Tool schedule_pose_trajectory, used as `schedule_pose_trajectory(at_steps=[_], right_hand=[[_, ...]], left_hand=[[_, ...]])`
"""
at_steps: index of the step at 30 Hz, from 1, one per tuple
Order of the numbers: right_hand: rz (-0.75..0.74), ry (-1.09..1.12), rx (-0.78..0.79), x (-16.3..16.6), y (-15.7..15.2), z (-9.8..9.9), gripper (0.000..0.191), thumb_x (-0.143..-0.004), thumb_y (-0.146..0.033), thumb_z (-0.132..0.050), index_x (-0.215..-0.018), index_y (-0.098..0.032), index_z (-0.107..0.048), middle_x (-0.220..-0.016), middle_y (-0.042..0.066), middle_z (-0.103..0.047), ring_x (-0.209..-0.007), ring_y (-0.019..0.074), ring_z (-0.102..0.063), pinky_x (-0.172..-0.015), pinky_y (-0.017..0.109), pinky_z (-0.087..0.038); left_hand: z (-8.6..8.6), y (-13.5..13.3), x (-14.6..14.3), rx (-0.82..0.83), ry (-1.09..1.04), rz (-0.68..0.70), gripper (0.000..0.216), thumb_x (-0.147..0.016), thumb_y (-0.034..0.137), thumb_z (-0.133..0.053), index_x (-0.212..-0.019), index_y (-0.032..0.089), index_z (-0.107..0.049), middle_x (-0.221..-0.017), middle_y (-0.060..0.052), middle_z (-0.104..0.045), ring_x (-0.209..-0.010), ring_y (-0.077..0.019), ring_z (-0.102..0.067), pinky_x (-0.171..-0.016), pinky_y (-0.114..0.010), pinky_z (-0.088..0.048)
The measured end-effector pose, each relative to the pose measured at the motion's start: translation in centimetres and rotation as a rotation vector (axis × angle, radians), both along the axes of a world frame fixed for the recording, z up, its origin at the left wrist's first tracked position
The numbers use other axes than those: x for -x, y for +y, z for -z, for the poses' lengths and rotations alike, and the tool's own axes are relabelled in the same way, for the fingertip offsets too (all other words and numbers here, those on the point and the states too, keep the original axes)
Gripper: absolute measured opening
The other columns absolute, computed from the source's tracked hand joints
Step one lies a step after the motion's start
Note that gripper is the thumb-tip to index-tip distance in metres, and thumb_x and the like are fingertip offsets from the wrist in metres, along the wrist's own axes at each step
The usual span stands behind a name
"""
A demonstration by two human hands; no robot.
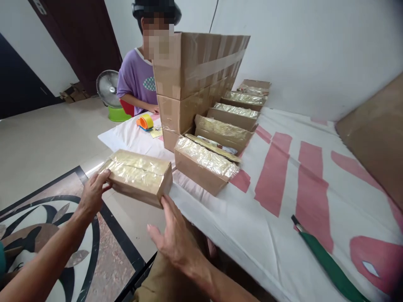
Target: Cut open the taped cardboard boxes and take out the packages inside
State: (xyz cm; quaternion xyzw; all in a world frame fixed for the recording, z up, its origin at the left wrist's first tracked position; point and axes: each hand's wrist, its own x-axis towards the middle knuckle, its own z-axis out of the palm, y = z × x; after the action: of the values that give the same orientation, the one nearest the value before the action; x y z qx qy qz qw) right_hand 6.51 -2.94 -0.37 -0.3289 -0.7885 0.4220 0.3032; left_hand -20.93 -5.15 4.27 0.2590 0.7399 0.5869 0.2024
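A small brown cardboard box (138, 167), its top covered with shiny clear tape, is off the table's near left edge. My left hand (94, 188) grips its left end, thumb near the top edge and fingers at the side. At the near right corner, the fingers of my right hand (174, 235) press against the box while the thumb stands apart. The box is held between both hands, slightly tilted. Just right of it, a similar taped box (206, 163) sits on the table with a flap edge raised.
Stacked taped cartons (201, 63) stand on the table (277, 260), beside a row of boxes (223, 128). A person in a purple shirt (135, 79) sits behind, near a tape dispenser (145, 122). A green strap-like item (327, 260) lies front right; a fan (107, 89) stands behind.
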Motion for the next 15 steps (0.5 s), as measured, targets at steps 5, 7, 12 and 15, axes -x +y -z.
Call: schedule_pose_trajectory(at_steps=[5, 7, 12, 15], right_hand=[[0.183, -0.001, -0.177, -8.5, -3.9, 1.1, 0.069, -0.088, -0.028, -0.065, -0.154, -0.017, -0.046, -0.153, 0.016, -0.056, -0.139, 0.0344, -0.055, -0.115, 0.053, -0.048], [0.317, 0.012, -0.206, -12.6, -5.5, 2.1, 0.062, -0.091, -0.032, -0.064, -0.150, -0.021, -0.050, -0.145, 0.013, -0.063, -0.130, 0.0322, -0.062, -0.108, 0.048, -0.053], [0.865, 0.013, 0.075, -22.6, -8.0, 4.0, 0.059, -0.087, -0.055, -0.067, -0.136, -0.023, -0.062, -0.130, 0.010, -0.070, -0.115, 0.0331, -0.068, -0.093, 0.041, -0.056], [1.021, 0.040, 0.221, -27.0, -7.8, 4.2, 0.080, -0.077, -0.067, -0.072, -0.141, -0.022, -0.057, -0.135, 0.012, -0.067, -0.111, 0.0341, -0.066, -0.089, 0.042, -0.054]], left_hand=[[-0.8, -2.6, -7.5, 0.086, -0.002, 0.187, 0.065, -0.078, 0.071, -0.066, -0.114, 0.017, -0.067, -0.114, -0.011, -0.070, -0.111, -0.0330, -0.066, -0.100, -0.054, -0.056], [-0.7, -3.1, -11.6, 0.119, -0.051, 0.315, 0.071, -0.081, 0.071, -0.065, -0.127, 0.017, -0.063, -0.123, -0.015, -0.069, -0.116, -0.0353, -0.065, -0.103, -0.057, -0.054], [0.8, -4.2, -22.6, -0.040, -0.137, 0.747, 0.076, -0.087, 0.051, -0.069, -0.153, 0.024, -0.042, -0.151, -0.014, -0.053, -0.135, -0.0341, -0.054, -0.116, -0.054, -0.044], [1.8, -4.4, -27.1, -0.125, -0.151, 0.954, 0.079, -0.085, 0.043, -0.069, -0.156, 0.023, -0.039, -0.153, -0.013, -0.051, -0.139, -0.0342, -0.050, -0.119, -0.053, -0.042]])
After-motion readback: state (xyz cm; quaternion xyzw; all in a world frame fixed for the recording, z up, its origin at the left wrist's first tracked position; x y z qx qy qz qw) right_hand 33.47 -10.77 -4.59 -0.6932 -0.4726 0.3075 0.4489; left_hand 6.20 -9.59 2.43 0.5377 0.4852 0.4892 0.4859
